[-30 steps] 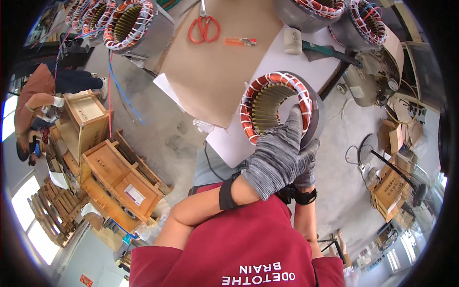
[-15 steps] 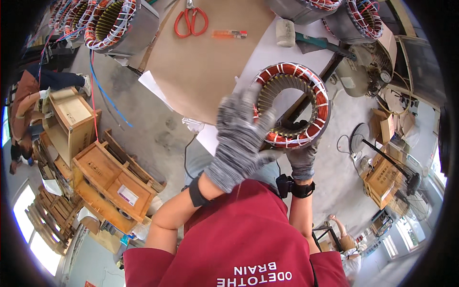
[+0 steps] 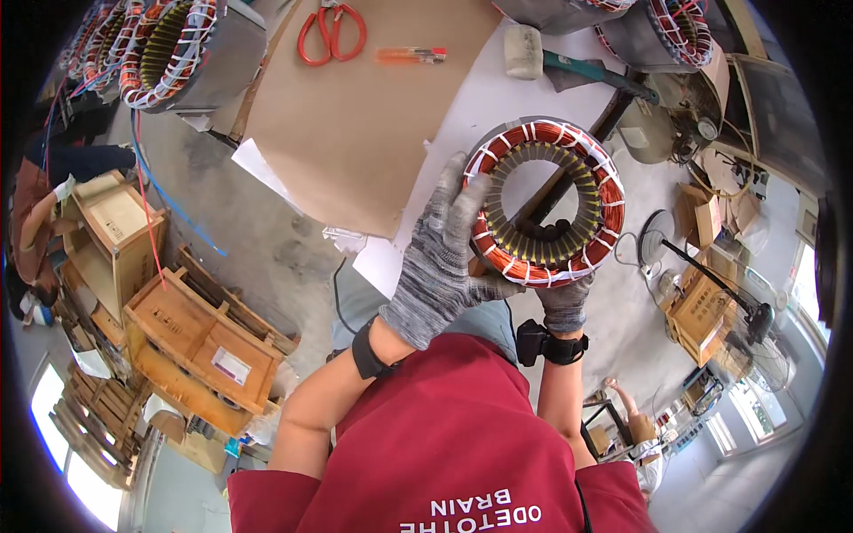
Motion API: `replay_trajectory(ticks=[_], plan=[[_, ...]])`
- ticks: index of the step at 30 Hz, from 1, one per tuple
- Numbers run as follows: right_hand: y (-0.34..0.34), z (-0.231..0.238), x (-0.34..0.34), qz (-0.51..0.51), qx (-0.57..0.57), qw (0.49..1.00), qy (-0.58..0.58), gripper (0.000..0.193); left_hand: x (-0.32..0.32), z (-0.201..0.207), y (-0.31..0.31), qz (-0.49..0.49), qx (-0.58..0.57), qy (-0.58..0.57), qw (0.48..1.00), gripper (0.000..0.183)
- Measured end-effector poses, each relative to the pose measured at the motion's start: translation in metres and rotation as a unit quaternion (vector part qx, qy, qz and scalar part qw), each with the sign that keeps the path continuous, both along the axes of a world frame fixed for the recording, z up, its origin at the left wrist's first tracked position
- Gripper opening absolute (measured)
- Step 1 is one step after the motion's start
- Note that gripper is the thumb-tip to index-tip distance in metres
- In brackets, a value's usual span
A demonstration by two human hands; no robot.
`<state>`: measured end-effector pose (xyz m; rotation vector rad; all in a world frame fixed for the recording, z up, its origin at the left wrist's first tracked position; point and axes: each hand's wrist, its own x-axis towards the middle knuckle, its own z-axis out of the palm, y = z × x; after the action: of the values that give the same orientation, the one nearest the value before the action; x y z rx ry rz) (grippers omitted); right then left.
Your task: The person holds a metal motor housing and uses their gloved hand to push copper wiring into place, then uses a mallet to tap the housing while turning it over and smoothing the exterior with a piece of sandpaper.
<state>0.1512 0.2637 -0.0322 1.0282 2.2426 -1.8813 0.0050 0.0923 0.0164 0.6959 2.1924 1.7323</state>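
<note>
A motor stator (image 3: 611,206) with red-orange copper windings laced in white cord is held before me, its round opening facing up toward me. My left hand (image 3: 437,258), in a grey knit glove, is closed on its left side, fingers along the outer wall and thumb at the near edge. Gloved likewise, my right hand (image 3: 565,305) grips the near right underside; its fingers are mostly hidden beneath the stator. Through the bore, dark slotted teeth line the inner wall, and a dark bar shows below.
Brown paper (image 3: 355,115) covers the worktable, with red-handled scissors (image 3: 332,35), an orange-red marker-like item (image 3: 411,56) and a white-headed mallet (image 3: 523,53) on it. More stators (image 3: 169,53) stand far left and far right. Wooden crates (image 3: 200,329) lie left, a standing fan (image 3: 755,320) right.
The stator has turned to face me more squarely, showing more of its bore. My left hand has settled against its left side. The surroundings have shifted slightly left in view.
</note>
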Motion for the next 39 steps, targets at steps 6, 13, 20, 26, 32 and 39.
replay_trajectory(ticks=[6,13,20,26,32,39], plan=[[0.002,0.008,-0.003,-0.079,-0.129,0.988,0.030,0.067,0.005,-0.002,0.002,-0.021,-0.005,-0.136,0.991,0.114],[0.000,0.012,-0.005,-0.113,-0.140,0.984,0.015,0.067,0.005,-0.007,-0.002,-0.023,-0.010,-0.138,0.990,0.122],[0.002,0.009,-0.005,-0.030,0.052,0.998,0.005,0.056,-0.011,0.017,-0.005,0.022,-0.184,0.105,0.977,0.092],[-0.014,0.026,-0.045,-0.283,-0.426,0.850,0.128,0.053,-0.010,0.043,-0.002,-0.066,-0.164,0.143,0.974,0.072],[-0.041,0.060,-0.087,-0.093,-0.196,0.970,0.106,0.047,-0.011,-0.009,-0.031,0.093,-0.102,0.087,0.987,0.088],[-0.045,0.065,-0.118,0.034,-0.185,0.977,0.101,0.046,-0.027,-0.005,-0.045,0.090,-0.079,-0.004,0.993,0.090]])
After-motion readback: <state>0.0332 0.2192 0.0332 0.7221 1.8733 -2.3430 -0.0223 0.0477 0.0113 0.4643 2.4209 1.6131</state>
